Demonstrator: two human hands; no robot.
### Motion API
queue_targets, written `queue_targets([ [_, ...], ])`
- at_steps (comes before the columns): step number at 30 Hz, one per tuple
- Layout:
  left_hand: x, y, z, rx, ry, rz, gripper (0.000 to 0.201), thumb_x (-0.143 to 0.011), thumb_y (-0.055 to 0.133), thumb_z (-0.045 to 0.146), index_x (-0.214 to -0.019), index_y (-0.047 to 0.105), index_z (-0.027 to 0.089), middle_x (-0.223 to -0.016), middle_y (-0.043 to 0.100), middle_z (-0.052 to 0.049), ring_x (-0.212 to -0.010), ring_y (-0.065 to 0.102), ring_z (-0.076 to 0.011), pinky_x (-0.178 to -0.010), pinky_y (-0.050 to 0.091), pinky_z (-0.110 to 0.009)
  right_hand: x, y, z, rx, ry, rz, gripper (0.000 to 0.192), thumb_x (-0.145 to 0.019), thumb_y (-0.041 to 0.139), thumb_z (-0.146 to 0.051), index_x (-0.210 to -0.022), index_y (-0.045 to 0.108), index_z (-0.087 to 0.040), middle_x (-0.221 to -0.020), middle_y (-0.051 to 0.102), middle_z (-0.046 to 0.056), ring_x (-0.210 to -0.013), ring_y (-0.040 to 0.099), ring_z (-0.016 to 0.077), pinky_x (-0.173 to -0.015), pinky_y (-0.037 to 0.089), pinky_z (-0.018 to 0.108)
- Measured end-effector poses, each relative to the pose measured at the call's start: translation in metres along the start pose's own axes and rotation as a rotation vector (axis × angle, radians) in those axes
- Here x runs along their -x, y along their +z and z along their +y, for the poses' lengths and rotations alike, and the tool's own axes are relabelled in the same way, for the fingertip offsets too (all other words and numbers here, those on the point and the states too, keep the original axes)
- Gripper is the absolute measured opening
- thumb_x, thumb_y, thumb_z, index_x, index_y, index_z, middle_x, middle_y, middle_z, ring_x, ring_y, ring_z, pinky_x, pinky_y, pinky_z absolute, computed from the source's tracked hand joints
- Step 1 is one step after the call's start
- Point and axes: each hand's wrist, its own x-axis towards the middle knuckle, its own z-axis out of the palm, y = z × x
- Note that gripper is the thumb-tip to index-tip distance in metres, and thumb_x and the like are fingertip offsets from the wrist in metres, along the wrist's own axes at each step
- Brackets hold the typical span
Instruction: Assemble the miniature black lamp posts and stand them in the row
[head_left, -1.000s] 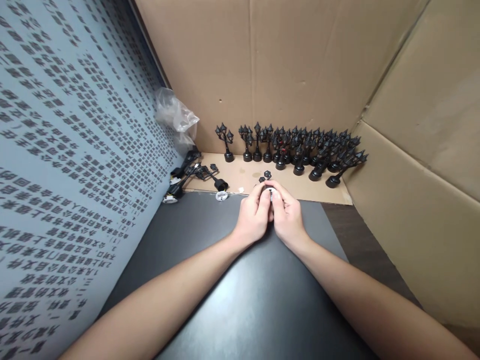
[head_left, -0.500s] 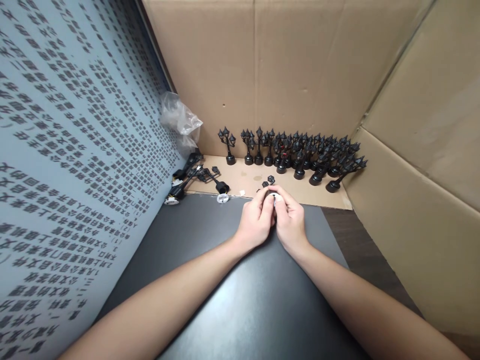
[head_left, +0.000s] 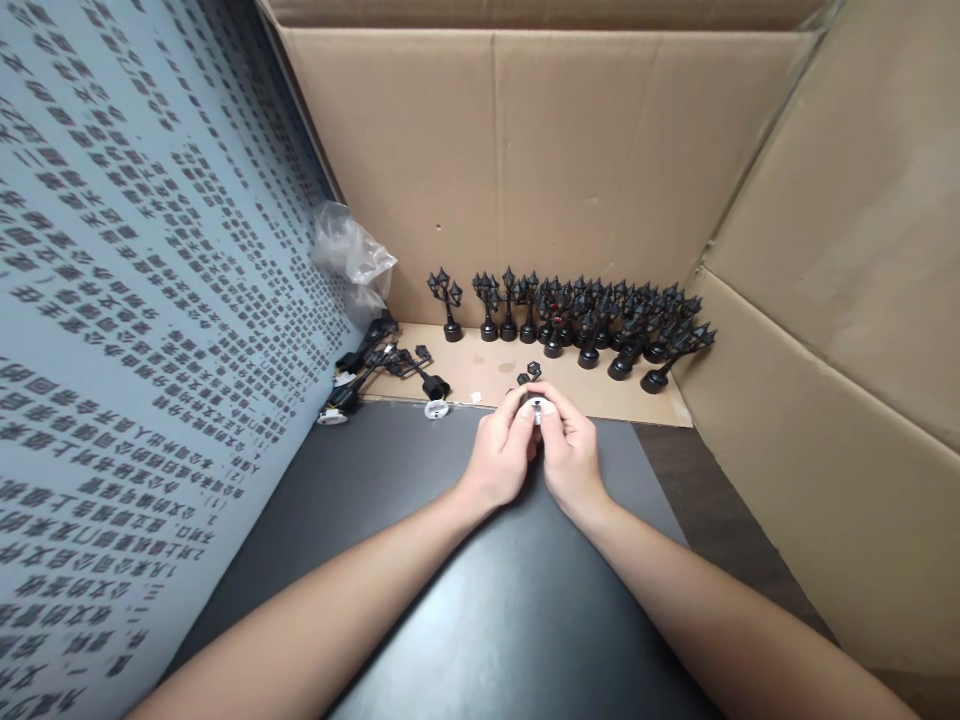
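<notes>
Pressed together at the far edge of the dark mat (head_left: 480, 600), the left hand (head_left: 501, 455) and the right hand (head_left: 571, 455) are both closed narrowly around one small lamp piece (head_left: 536, 407); only a white round bit of it shows between the fingertips, with a couple of small black lantern heads (head_left: 529, 373) peeking out just beyond the knuckles. What exactly is being pinched underneath cannot be told, since the fingers hide most of it.

Judged from this, a fitting step is in hand — the white round part appears to be being pushed or twisted into the black body. The next move would seem to call for firm, even pressure from both thumbs with the piece kept straight, as such thin plastic could slip or snap.

Along the cardboard back wall (head_left: 525, 170) a crowded row of finished black street lamps (head_left: 585, 315) is stood upright on a cardboard floor strip (head_left: 495, 365), a few at the right end leaning. To the left, loose black parts (head_left: 390, 355) and a white ring (head_left: 436, 408) lie near a crumpled clear bag (head_left: 352, 250), beside a printed blue-grey panel (head_left: 135, 300).
</notes>
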Motion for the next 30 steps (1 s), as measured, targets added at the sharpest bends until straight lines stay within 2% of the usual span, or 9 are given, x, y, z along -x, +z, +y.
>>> queue_targets([
  [2, -0.0005, -0.0001, -0.0019, 0.013, -0.012, 0.01, 0.051, -0.108, 0.044, 0.052, -0.136, 0.064, 0.014, -0.068, 0.058, 0.001, -0.059, 0.052, -0.0149, -0.059, 0.042, -0.027, -0.0007, -0.0001, 0.001, 0.003, -0.002, -0.014, 0.031, -0.105, 0.053, -0.039, -0.121, 0.076, -0.026, -0.094, 0.078, 0.003, -0.116, 0.071, 0.0265, -0.096, 0.059, 0.038],
  [7, 0.0001, -0.0003, -0.0043, 0.0, -0.005, 0.041, 0.046, -0.109, 0.042, 0.049, -0.131, 0.065, 0.015, -0.069, 0.058, 0.001, -0.059, 0.051, -0.0142, -0.06, 0.041, -0.027, -0.0024, -0.0005, 0.004, -0.004, -0.008, -0.051, 0.029, -0.104, 0.054, -0.035, -0.122, 0.075, -0.027, -0.123, 0.078, 0.003, -0.12, 0.071, 0.0242, -0.103, 0.057, 0.038],
  [11, 0.0011, -0.0001, -0.0036, -0.045, 0.014, 0.048, 0.045, -0.111, 0.039, 0.047, -0.135, 0.064, 0.017, -0.068, 0.058, 0.002, -0.061, 0.053, -0.0149, -0.064, 0.043, -0.028, -0.003, -0.0003, 0.0065, -0.021, -0.004, -0.044, 0.03, -0.105, 0.055, -0.037, -0.125, 0.075, -0.027, -0.132, 0.077, 0.004, -0.124, 0.071, 0.025, -0.11, 0.056, 0.042],
  [18, -0.0005, -0.0013, -0.0031, -0.109, 0.053, 0.082, 0.047, -0.112, 0.038, 0.047, -0.139, 0.061, 0.018, -0.094, 0.074, -0.006, -0.081, 0.066, -0.0189, -0.081, 0.052, -0.033, -0.0031, -0.0004, 0.0061, -0.042, 0.017, -0.068, 0.04, -0.107, 0.055, -0.046, -0.139, 0.07, -0.028, -0.143, 0.072, 0.006, -0.141, 0.062, 0.026, -0.121, 0.049, 0.047],
  [22, 0.0002, -0.0023, -0.001, -0.13, 0.094, 0.098, 0.045, -0.113, 0.036, 0.045, -0.137, 0.062, 0.018, -0.109, 0.076, -0.009, -0.092, 0.069, -0.0203, -0.087, 0.052, -0.033, -0.0022, -0.0018, 0.0048, -0.001, 0.01, -0.098, 0.043, -0.106, 0.056, -0.047, -0.143, 0.068, -0.028, -0.142, 0.073, 0.006, -0.141, 0.062, 0.0268, -0.121, 0.049, 0.047],
  [27, 0.002, -0.0024, 0.0016, -0.165, 0.092, 0.06, 0.044, -0.112, 0.038, 0.044, -0.137, 0.061, 0.017, -0.1, 0.077, -0.007, -0.081, 0.069, -0.0188, -0.079, 0.052, -0.032, -0.0007, -0.0034, 0.0015, 0.02, -0.033, -0.087, 0.036, -0.109, 0.051, -0.042, -0.136, 0.07, -0.028, -0.135, 0.075, 0.005, -0.128, 0.069, 0.0246, -0.115, 0.053, 0.042],
  [30, 0.0029, -0.0023, 0.0023, -0.19, 0.098, 0.046, 0.043, -0.112, 0.039, 0.043, -0.14, 0.06, 0.017, -0.103, 0.078, -0.008, -0.085, 0.071, -0.0202, -0.082, 0.054, -0.033, -0.0016, -0.0043, -0.0021, 0.008, -0.046, -0.085, 0.034, -0.109, 0.05, -0.04, -0.132, 0.072, -0.027, -0.131, 0.076, 0.005, -0.124, 0.071, 0.0235, -0.111, 0.054, 0.039],
])
